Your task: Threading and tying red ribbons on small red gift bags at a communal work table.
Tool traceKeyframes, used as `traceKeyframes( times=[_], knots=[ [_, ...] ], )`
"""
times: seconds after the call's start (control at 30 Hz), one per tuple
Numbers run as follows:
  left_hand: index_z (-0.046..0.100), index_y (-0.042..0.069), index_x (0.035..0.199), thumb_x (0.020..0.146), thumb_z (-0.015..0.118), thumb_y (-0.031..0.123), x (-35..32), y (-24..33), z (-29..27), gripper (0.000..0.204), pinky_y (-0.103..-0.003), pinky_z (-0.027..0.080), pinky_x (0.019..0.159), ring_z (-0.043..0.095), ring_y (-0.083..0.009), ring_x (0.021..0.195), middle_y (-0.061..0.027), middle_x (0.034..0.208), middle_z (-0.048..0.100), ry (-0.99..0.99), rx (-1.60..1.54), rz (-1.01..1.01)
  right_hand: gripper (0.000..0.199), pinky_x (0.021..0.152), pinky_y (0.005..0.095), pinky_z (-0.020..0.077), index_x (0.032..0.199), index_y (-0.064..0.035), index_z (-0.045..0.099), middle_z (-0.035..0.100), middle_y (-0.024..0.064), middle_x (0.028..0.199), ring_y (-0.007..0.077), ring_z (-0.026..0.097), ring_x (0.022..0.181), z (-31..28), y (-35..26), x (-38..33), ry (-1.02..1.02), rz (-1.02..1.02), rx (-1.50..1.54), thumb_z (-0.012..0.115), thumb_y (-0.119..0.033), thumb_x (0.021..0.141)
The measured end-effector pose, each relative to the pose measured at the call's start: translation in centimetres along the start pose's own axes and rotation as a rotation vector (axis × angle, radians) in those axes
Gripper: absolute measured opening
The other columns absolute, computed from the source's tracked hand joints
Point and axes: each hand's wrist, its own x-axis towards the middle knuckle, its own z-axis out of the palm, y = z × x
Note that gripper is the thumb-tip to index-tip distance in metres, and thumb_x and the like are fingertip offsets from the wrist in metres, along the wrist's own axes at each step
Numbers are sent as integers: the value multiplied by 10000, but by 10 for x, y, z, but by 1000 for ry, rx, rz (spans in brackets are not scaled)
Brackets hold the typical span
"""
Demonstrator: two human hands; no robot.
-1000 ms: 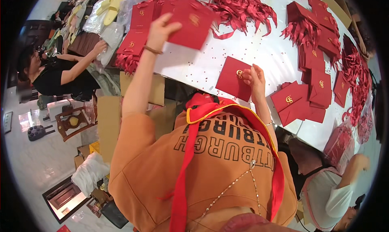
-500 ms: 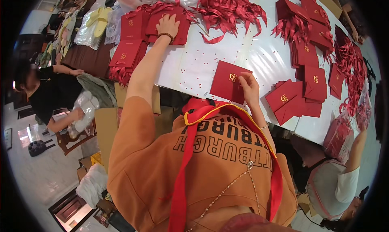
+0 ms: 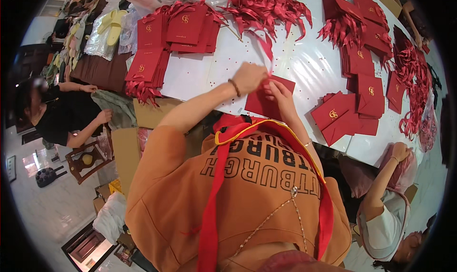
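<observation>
A square red envelope (image 3: 257,102) lies at the near table edge in front of me. My right hand (image 3: 281,97) pinches it near its upper edge. Close beside, my left hand (image 3: 251,77) is closed at the lower end of a red ribbon (image 3: 267,51), its fingers almost meeting the right ones. The ribbon's far end reaches up toward a heap of red ribbons (image 3: 266,8); the exact grip point is partly hidden by the fingers. To the left are stacks of red envelopes (image 3: 186,28) with gold marks and ribbons, which neither hand touches.
More red envelopes (image 3: 333,115) lie fanned at the right, with ribboned stacks (image 3: 358,60) beyond. Small red dots are scattered over the white table (image 3: 223,93). One person (image 3: 52,112) sits at the left; another (image 3: 385,215), at the right, has a hand on a plastic-wrapped red bundle.
My left hand has left the envelope stack and moved right to the envelope before me, where a ribbon now stretches upward. My right hand has shifted slightly left, its fingers bent.
</observation>
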Motion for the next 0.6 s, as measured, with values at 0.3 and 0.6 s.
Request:
traceKeyframes(
  times=[0.3, 0.6],
  knots=[
    [552, 112, 819, 777, 596, 134, -80, 17, -35, 65, -366, 366, 735, 542, -203, 748, -47, 739, 545, 73, 137, 266, 163, 703, 252, 428, 923, -130, 571, 617, -12, 886, 73, 549, 845, 13, -19, 19, -92, 176, 337, 564, -291, 898],
    [643, 25, 914, 875, 527, 286, -47, -7, -44, 288, -343, 454, 724, 613, -222, 796, -116, 833, 650, -37, -351, -390, 222, 687, 240, 409, 944, -104, 590, 615, -12, 891, 64, 541, 788, 34, -8, 7, -139, 161, 8, 489, -301, 929]
  ],
)
